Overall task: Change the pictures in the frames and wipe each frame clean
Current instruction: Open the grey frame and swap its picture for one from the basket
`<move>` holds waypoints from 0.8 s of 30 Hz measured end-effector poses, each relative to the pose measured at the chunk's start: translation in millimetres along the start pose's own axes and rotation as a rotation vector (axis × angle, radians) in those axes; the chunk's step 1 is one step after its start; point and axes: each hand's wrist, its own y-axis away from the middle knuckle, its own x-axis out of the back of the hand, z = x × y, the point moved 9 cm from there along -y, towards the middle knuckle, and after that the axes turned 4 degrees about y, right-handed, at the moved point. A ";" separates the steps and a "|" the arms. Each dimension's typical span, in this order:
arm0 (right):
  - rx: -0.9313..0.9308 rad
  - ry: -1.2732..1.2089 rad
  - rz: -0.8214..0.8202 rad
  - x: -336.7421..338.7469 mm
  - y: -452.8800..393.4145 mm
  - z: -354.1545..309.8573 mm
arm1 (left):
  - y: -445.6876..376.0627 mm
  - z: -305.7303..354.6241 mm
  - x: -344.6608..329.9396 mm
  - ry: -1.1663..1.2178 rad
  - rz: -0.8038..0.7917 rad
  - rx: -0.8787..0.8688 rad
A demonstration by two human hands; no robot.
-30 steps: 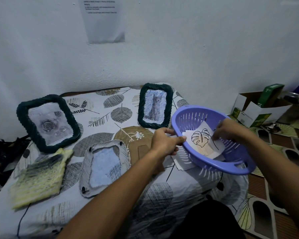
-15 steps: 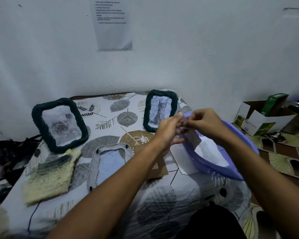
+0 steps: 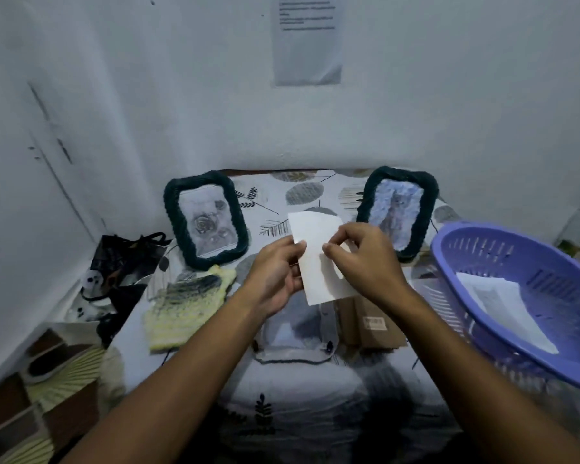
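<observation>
Paper, white and rectangular with its blank side to the camera, is the picture sheet held at the centre of the frame, pinched by the left hand on its left edge and the right hand on its right. Two dark green rope-wrapped frames stand by the wall: one with a rose print, one with a cat print. Below the hands lies an opened frame face down beside its brown backing board. A knitted yellow cloth lies lower left; a slotted purple plastic basket with more sheets sits right on the leaf-patterned table.
</observation>
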 end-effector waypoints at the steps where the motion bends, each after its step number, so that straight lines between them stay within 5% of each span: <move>1: -0.033 -0.015 0.003 -7.3 -0.2 5.6 | 0.9 0.5 12.8 -0.003 0.015 0.004; 12: -0.424 -0.500 -0.251 -79.0 21.0 54.5 | 2.2 -24.3 87.8 -0.121 0.081 0.072; 15: -0.413 -0.467 -0.251 -82.0 17.1 65.6 | 1.2 -12.3 94.8 -0.374 0.117 -0.016; 18: -0.411 -0.424 -0.269 -84.8 15.3 74.4 | 0.3 23.4 99.9 -0.904 0.172 -0.341; 24: -0.384 -0.330 -0.265 -93.7 12.6 80.1 | 0.6 9.3 84.2 -1.408 -0.216 -0.427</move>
